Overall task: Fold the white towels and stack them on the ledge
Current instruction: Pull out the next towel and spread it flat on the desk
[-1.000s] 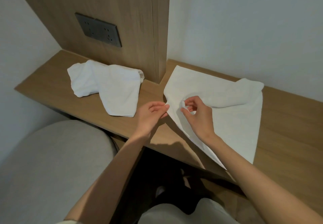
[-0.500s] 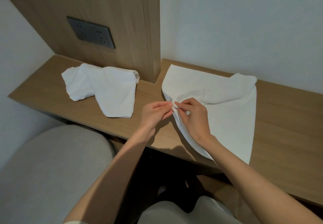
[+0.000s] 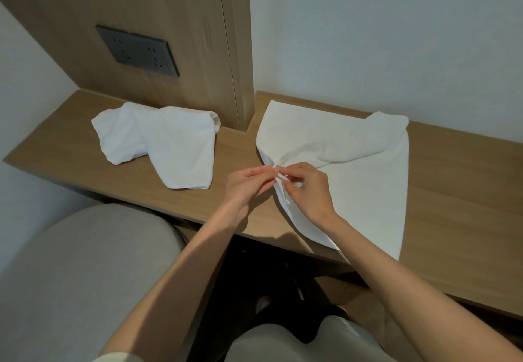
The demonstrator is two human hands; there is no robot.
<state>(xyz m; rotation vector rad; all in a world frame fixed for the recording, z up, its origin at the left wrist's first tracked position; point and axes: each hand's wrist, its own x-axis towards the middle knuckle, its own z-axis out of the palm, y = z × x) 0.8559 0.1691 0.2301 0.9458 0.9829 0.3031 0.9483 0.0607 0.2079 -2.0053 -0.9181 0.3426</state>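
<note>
From the head view, my right hand [image 3: 308,192] is curled, thumb and forefinger clamped on a small tuft of cloth at the left edge of the spread towel [image 3: 362,192]. My left hand [image 3: 244,186] reaches in from the other side with its fingers nearly straight, tips against that same tuft. Whether they nip the cloth or only touch it I cannot tell. The two hands meet just above the ledge [image 3: 452,192], near its front edge.

The spread towel lies mostly flat on the right part of the ledge, one corner close to the white wall [image 3: 396,36]. Another corner is close to the front edge beside my right forearm. A thick, soft fold runs across it from its far right corner down toward my fingers.

The second towel [image 3: 169,146] lies well apart on the left part of the ledge, rumpled and loosely doubled over. It sits in front of the wooden panel [image 3: 169,8], which carries a dark socket plate [image 3: 137,50].

A grey cushion [image 3: 70,276] shows below the ledge on my left.
</note>
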